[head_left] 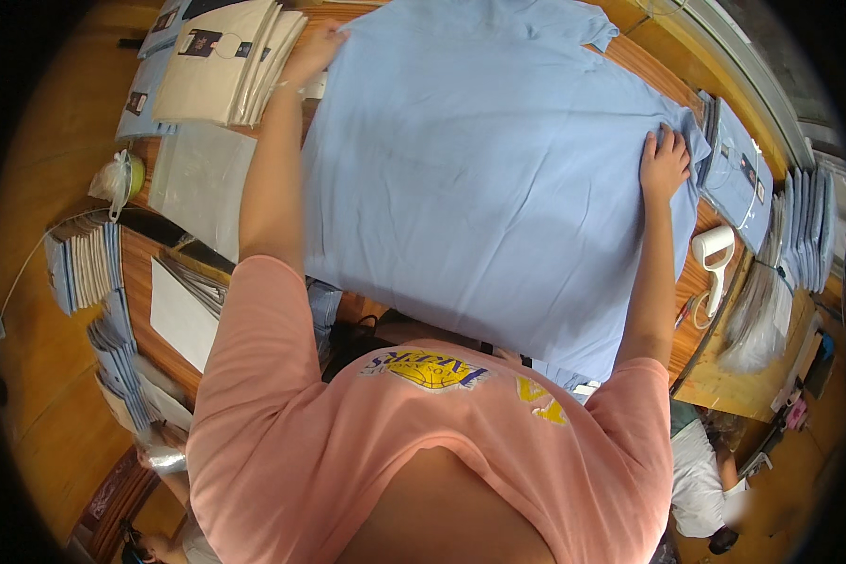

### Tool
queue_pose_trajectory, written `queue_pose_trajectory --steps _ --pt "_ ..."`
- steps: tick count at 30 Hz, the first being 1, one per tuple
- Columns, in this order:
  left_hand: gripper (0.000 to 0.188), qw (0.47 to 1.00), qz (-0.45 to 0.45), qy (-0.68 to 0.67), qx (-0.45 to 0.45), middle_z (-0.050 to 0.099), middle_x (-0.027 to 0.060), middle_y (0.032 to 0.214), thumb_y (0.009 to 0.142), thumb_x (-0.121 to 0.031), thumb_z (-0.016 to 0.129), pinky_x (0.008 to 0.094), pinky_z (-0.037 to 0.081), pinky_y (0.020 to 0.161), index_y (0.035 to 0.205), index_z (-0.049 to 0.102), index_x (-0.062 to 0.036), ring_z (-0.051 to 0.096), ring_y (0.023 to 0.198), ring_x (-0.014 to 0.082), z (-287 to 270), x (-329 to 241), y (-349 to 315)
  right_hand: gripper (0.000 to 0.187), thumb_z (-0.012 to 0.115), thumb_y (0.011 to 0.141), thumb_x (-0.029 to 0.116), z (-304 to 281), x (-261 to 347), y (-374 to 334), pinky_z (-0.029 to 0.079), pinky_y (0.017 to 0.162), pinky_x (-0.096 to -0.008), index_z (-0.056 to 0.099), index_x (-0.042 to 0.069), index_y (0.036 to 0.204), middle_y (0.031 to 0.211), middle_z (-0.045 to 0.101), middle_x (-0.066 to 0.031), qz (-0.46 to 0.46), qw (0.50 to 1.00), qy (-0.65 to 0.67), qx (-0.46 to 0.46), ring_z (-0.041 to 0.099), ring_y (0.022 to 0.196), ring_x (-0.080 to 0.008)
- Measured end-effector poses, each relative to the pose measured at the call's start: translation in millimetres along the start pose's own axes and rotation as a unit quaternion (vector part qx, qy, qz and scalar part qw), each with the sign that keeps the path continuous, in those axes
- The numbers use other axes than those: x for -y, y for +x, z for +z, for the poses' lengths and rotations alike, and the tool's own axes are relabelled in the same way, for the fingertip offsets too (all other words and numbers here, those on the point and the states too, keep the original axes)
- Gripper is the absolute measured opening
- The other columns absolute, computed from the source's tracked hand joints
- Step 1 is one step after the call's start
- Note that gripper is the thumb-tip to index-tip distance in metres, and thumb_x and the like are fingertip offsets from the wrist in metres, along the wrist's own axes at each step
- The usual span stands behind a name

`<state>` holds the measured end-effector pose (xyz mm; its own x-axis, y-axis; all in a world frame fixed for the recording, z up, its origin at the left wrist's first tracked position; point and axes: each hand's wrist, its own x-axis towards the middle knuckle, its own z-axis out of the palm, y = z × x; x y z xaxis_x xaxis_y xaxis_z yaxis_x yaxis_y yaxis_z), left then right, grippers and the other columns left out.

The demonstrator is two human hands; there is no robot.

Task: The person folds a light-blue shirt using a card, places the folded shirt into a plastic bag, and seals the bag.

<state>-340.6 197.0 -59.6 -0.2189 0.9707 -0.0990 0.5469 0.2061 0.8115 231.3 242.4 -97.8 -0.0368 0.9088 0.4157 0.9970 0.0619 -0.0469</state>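
A light blue T-shirt lies spread across the wooden table, its lower edge draping over the near side toward my body. A short sleeve shows at its far right, and soft creases run over the cloth. At the far left edge of the shirt, my left hand has its fingers closed on the fabric. My right hand rests on the shirt near its right edge, palm down with fingers spread on the cloth.
Bagged cream garments are stacked at the far left, above clear plastic bags. White sheets lie nearer. On the right are bagged blue garments, a white handheld device and scissors. Other people work at both lower corners.
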Motion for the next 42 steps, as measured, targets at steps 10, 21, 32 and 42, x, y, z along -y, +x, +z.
queue_pose_trajectory --steps 10,21,32,42 --pt "0.025 0.906 0.131 0.319 -0.243 0.063 0.013 0.085 0.087 -0.029 0.054 0.0397 0.044 0.072 0.094 0.058 -0.0053 0.059 0.082 0.0289 25 -21 -9 0.035 0.047 0.089 0.032 0 -8 34 0.039 0.092 -0.0472 0.054 0.013 0.117 0.124 0.048 -0.0195 -0.032 0.991 0.127 0.017 0.047 0.112 -0.0369" --pt "0.039 0.914 0.277 0.28 -0.098 0.039 0.0113 0.138 0.092 -0.025 0.043 0.0419 0.024 0.106 0.128 0.047 -0.0112 0.033 0.128 0.0285 58 -19 -56 0.046 0.047 0.09 0.038 -53 -28 -60 0.02 0.104 -0.0533 0.045 0.015 0.13 0.138 0.038 -0.0145 -0.035 0.994 0.089 0.059 0.032 0.129 -0.0305" --pt "0.044 0.922 0.166 0.345 -0.062 0.03 0.0093 0.144 0.092 -0.023 0.042 0.0542 0.018 0.105 0.135 0.04 -0.0144 0.024 0.134 0.0269 65 -15 -200 0.055 0.043 0.091 0.041 -113 -46 -171 0.008 0.108 -0.054 0.033 0.017 0.139 0.146 0.025 -0.0126 0.019 0.985 0.042 0.167 0.017 0.137 -0.0283" --pt "0.046 0.919 0.216 0.329 -0.035 0.031 0.0079 0.143 0.091 -0.025 0.046 0.0543 0.016 0.106 0.135 0.039 -0.0168 0.025 0.134 0.0267 74 -18 -201 0.057 0.042 0.091 0.042 -154 -51 -245 0.007 0.108 -0.0549 0.03 0.015 0.14 0.148 0.021 -0.0131 0.106 0.975 0.007 0.194 0.015 0.137 -0.0286"
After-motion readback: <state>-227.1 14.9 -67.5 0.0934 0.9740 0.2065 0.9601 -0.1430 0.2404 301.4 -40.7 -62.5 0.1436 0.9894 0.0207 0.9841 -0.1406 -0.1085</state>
